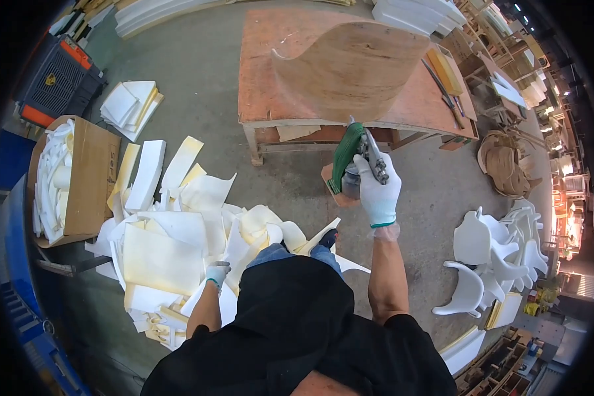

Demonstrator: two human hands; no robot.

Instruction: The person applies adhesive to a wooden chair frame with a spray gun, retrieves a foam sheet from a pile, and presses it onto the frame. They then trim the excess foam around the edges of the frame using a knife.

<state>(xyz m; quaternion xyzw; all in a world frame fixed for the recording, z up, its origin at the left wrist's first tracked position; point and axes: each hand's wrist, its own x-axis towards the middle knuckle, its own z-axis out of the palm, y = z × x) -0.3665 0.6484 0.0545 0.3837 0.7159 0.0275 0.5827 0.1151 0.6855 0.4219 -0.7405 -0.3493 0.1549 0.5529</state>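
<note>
My right hand, in a white glove with a green cuff, is closed around a metal spray gun. A bundle of green hose or cord hangs beside the gun, and a grey cup-like part shows below it. Just beyond the gun, a curved wooden shell stands on the worn orange-brown table. My left hand, gloved too, hangs low by my left side over white foam sheets. Its fingers look curled together, and nothing shows in them.
A cardboard box full of white pieces stands left, near a black-and-orange machine. Loose foam lies around my feet. Tools and a yellow block lie on the table's right side. White chair shells are piled at right.
</note>
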